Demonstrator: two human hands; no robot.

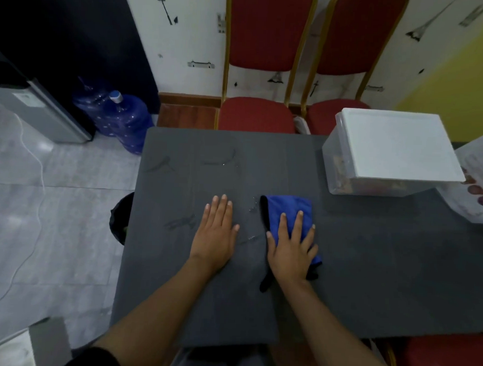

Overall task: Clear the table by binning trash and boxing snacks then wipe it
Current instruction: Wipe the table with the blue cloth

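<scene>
We see a big dark grey table (368,269) that fills most of the view. Behind it, two red chairs (263,46) with gold frames stand side by side against the wall.

At the far right of the table sits a clear plastic box (344,183) with a white lid on top. We can see brownish things through its wall, but they are too blurry to name. Just beside it, at the right edge of the view, is another clear pack (475,191) with round reddish things in it.

On the floor to the left, big blue water bottles (122,118) lie near the wall. A black bin (120,222) peeks out by the left side of the table.

The person's left hand (215,231) lies flat on the bare table, fingers straight and close together, holding nothing. The right hand (291,247) lies flat too, fingers straight and a bit spread, and it presses down on a blue cloth (287,209). The cloth is folded and sits near the middle of the table, with a black edge showing along its left side.

Between the two hands we see small wet spots (253,208), and thin wet streaks farther back on the table.
</scene>
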